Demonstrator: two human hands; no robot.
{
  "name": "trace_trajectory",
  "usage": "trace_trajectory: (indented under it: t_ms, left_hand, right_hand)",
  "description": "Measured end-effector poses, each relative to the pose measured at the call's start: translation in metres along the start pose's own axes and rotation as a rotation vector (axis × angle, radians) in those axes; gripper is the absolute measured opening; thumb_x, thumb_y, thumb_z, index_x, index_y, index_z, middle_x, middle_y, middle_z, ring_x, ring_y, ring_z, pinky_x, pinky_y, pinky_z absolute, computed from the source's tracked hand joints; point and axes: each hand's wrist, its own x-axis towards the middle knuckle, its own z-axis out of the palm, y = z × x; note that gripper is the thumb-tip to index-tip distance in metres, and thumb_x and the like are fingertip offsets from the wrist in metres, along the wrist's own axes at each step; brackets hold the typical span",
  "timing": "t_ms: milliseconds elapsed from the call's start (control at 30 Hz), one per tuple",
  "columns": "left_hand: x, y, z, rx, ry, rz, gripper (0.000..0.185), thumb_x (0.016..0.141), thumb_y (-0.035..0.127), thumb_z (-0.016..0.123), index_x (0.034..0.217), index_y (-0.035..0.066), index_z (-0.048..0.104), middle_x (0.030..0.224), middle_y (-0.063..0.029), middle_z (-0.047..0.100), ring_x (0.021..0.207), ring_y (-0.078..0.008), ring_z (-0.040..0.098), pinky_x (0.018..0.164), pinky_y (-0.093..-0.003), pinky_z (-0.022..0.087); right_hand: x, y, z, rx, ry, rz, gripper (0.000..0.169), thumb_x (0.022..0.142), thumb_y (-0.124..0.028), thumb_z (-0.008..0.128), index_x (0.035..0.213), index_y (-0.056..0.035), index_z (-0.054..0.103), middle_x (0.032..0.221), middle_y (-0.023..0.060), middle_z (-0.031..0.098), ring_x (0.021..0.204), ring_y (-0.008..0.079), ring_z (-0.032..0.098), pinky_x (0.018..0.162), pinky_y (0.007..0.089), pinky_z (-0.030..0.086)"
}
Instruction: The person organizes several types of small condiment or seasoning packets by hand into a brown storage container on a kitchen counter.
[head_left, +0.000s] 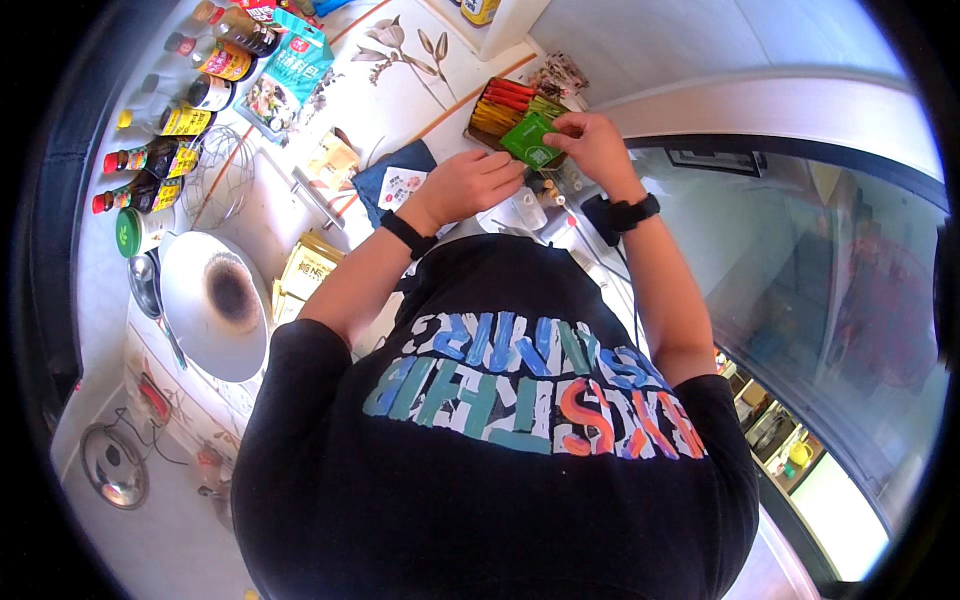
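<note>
A green sachet (531, 141) with pale printing is pinched at its right edge between the thumb and fingers of my right hand (592, 146). My left hand (480, 180) has its fingers curled, their tips at the sachet's lower edge. Whether they grip it, I cannot tell. Just behind the sachet, partly hidden by it, stands an open box (480, 138) filled with rows of red sachets (507, 96), yellow sachets (495, 118) and more green ones. Below my left hand, a white printed card (400, 186) lies on a folded dark blue cloth (367, 187).
Several sauce bottles (217, 60) line the left edge near a teal food pouch (289, 79). A wire rack (219, 176), a white pan (180, 300) with a scorched centre and yellow packets (309, 266) lie left. At right is a glass panel (795, 240).
</note>
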Motion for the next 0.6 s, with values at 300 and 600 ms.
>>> trace_trajectory:
  t_ms: [300,600]
  left_hand:
    - [-0.034,0.014,-0.025,-0.041,0.005,-0.209,0.02,0.07,0.006,0.064,0.09,0.004,0.065,0.099,-0.0057,0.063,0.092,-0.0221,0.062,0.075,-0.0321,0.052]
    - [-0.078,0.013,-0.047,0.009,0.238,-0.657,0.014,0.071,-0.003,0.062,0.084,0.002,0.064,0.091,-0.0085,0.066,0.085,-0.0263,0.064,0.073,-0.035,0.053]
  right_hand:
    - [-0.01,-0.012,0.012,-0.474,0.285,-0.251,0.011,0.08,-0.021,0.067,0.085,-0.0119,0.071,0.081,0.0068,0.067,0.086,0.0279,0.062,0.073,0.042,0.051]
    - [-0.012,-0.001,0.034,-0.749,0.35,-0.321,0.011,0.076,-0.02,0.071,0.084,-0.0123,0.071,0.085,0.0017,0.062,0.091,0.0231,0.058,0.076,0.0379,0.049]
